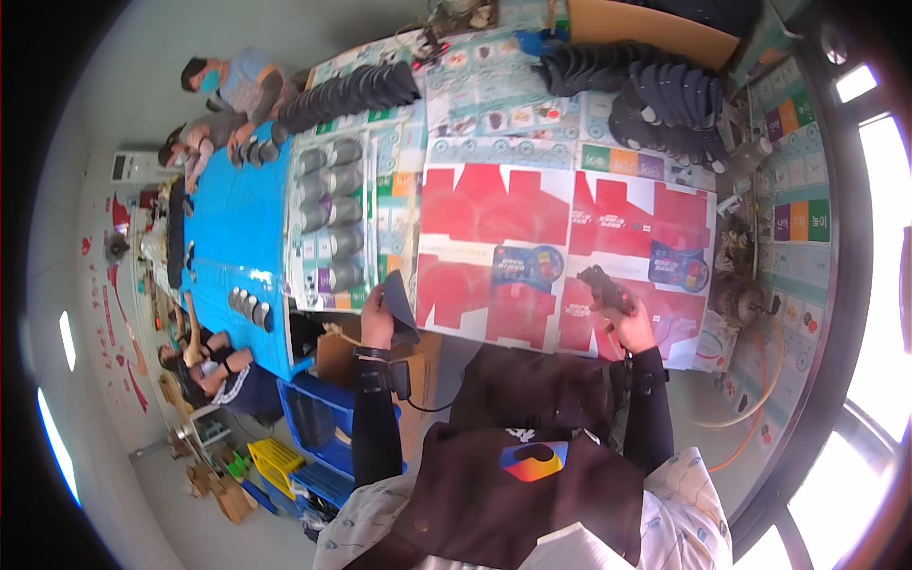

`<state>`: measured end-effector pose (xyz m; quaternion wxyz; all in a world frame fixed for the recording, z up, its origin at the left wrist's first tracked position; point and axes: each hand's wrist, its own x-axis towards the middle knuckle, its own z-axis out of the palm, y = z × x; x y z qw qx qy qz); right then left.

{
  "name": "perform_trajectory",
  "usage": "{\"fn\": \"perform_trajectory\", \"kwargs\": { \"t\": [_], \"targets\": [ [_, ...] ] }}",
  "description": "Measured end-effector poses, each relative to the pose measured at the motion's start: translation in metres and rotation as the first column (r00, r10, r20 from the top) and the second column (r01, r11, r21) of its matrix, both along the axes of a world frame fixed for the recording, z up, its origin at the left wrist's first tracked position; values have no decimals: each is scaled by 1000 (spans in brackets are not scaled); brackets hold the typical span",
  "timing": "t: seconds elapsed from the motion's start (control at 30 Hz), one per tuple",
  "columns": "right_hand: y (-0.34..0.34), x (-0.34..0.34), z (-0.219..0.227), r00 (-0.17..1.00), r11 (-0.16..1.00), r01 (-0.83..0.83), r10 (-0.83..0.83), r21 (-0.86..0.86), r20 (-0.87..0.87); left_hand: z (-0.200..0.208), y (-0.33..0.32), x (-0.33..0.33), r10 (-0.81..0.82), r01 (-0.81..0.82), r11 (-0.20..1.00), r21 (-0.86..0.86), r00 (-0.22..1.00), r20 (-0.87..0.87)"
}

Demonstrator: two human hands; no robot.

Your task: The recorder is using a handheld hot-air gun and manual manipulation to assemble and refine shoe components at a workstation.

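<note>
My left hand (378, 321) is closed on the edge of a dark grey, curved, thin piece (403, 312), held up just past the near edge of the table. In my right hand (633, 325) is a dark hand tool (605, 289) with a small red spot, over the right part of the red-and-white printed sheet (494, 214). Its exact kind I cannot make out. The tool and the grey piece are well apart. Left of the sheet, rows of similar rounded grey pieces (344, 210) lie on a printed board.
Overlapping dark pieces are lined up at the far left (351, 95) and piled at the far right (670, 100). A blue-covered table (228, 218) adjoins on the left, with people (249, 85) working at it. Blue crates (318, 418) stand below; an orange hose (765, 380) hangs at right.
</note>
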<state>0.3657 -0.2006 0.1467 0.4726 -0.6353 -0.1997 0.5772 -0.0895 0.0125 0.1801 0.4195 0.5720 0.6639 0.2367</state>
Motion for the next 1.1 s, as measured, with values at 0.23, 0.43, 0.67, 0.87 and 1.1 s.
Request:
{"fn": "perform_trajectory", "kwargs": {
  "t": [0.23,0.43,0.67,0.87,1.1],
  "targets": [
    [41,-97,24,989,992,-121,119,19,89,-102,-26,-39,-305,292,952,-93,933,-190],
    [79,-179,34,927,953,-244,284,-181,245,-151,21,5,-341,362,926,109,923,-178],
    [115,-243,31,796,929,-291,369,-230,480,-175,45,1,-501,503,864,5,861,-94],
    [152,-260,22,743,922,-325,386,-208,547,-207,43,-18,-456,471,882,-30,867,203],
    [163,-252,19,673,910,-309,414,-276,613,-210,41,-16,-372,462,874,-151,836,404]
  ]
}}
